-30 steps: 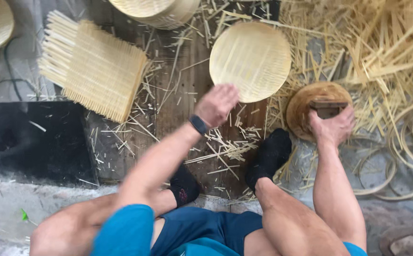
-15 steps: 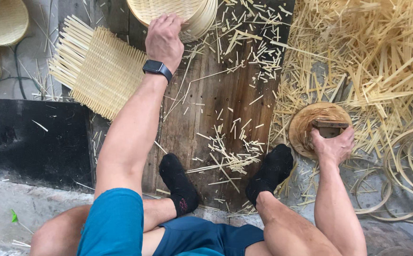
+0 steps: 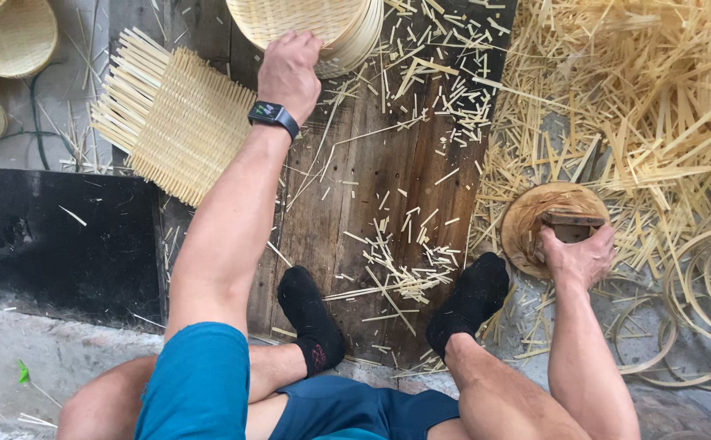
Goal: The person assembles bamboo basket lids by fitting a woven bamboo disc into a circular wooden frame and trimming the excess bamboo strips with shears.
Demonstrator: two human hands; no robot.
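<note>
My left hand (image 3: pixel 289 72), with a dark watch on its wrist, reaches far forward and rests closed on the lower rim of a stack of round woven bamboo trays (image 3: pixel 323 24) at the top of the view. My right hand (image 3: pixel 577 254) is closed on a small wooden block (image 3: pixel 569 225) that sits on a round wooden disc (image 3: pixel 535 220) at the right. A square woven bamboo mat (image 3: pixel 178 122) with loose strip ends lies left of my left arm. My feet in black socks rest on the wooden plank floor (image 3: pixel 372 179).
A big heap of bamboo strips (image 3: pixel 641 90) fills the right side, with bamboo hoops (image 3: pixel 698 301) below it. More woven trays (image 3: pixel 13 37) lie at the far left. A black sheet (image 3: pixel 54 236) covers the left floor. Short cuttings litter the planks.
My left hand carried a round woven tray from the middle of the floor forward onto the stack at the top, where it now stays. My right hand has kept its grip on the block.
</note>
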